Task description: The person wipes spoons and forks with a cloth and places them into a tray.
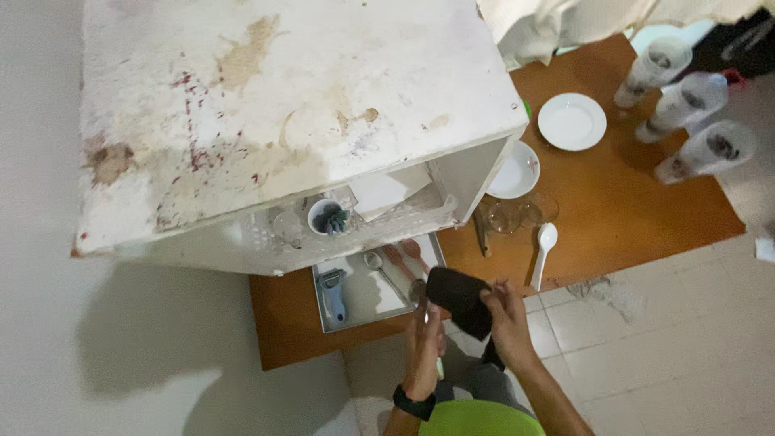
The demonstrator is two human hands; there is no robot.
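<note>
Head view: black cloth (458, 299) gripped in right hand (507, 319), spoon (421, 299) clasped in left hand (424, 343) alongside.

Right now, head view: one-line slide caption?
Right hand wipes a spoon in left hand with dark cloth over a metal tray.

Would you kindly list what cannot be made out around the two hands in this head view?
- Utensil in the left hand: mostly covered by the black cloth that the right hand holds.
- Metal tray: far end hidden under the white cabinet.
- Plastic cups: contents blurred.
</note>
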